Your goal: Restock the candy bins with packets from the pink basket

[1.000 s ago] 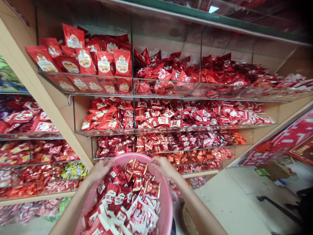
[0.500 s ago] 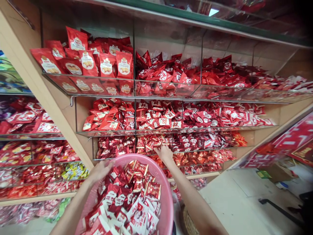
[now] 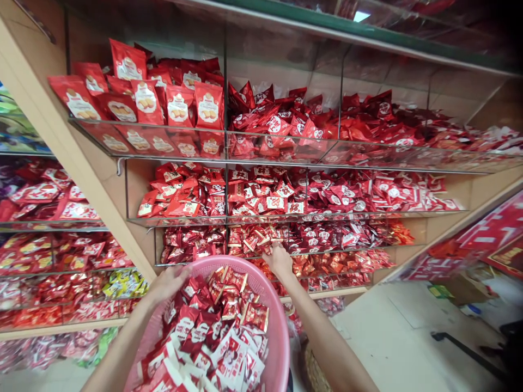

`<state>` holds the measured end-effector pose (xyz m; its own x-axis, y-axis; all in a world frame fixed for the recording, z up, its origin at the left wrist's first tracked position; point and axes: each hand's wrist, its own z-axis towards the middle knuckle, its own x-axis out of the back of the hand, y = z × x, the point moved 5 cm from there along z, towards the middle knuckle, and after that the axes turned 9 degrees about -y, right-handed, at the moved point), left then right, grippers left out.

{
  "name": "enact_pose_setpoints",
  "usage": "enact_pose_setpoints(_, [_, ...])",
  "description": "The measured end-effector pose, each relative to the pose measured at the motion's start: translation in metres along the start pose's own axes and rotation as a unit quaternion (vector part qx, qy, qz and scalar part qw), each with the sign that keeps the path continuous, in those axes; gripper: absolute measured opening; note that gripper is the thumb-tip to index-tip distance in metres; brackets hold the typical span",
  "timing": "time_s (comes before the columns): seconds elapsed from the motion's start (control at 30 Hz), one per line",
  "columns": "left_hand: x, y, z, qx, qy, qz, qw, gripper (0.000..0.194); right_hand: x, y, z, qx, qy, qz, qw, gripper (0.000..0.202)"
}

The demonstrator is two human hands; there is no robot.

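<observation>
Right hand (image 3: 281, 261) among the shelf packets (image 3: 255, 238), left hand (image 3: 169, 286) on the pink basket (image 3: 281, 326).
The step in hand looks like picking from the 3rd visible row of the middle shelf unit: the right hand's grip is narrow, fingers bunched at the small red packets there, though I cannot tell whether 1 is between the fingertips. The left hand's grip holds the basket's far left rim; the basket stands in front of the lower rows, loaded with red and white packets (image 3: 241, 354). The next move seems to call for a light pinch, a lift clear of the glass front (image 3: 339, 251), and a short carry back over the rim, with the basket kept steady.
</observation>
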<state>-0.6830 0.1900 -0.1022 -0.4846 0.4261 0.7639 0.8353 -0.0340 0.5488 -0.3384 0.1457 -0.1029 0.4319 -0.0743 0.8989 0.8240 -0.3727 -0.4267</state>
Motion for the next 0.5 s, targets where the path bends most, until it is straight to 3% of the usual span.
enact_pose_setpoints(0.13, [-0.001, 0.001, 0.001, -0.001, -0.004, 0.013, 1.000, 0.064, 0.007, 0.008, -0.016, 0.033, 0.072, 0.099, 0.992, 0.039])
enact_pose_setpoints(0.23, [-0.002, 0.002, 0.001, 0.002, -0.015, 0.037, 0.999, 0.067, 0.008, 0.008, -0.033, 0.078, 0.120, 0.226, 0.964, 0.044])
enact_pose_setpoints(0.37, [-0.002, 0.002, 0.000, 0.006, -0.018, 0.051, 0.999, 0.069, 0.003, -0.002, -0.060, 0.100, 0.135, 0.343, 0.924, 0.054])
enact_pose_setpoints(0.5, [-0.001, 0.003, -0.002, 0.005, -0.011, 0.032, 0.999, 0.069, 0.000, -0.009, -0.081, 0.088, 0.136, 0.377, 0.912, 0.055])
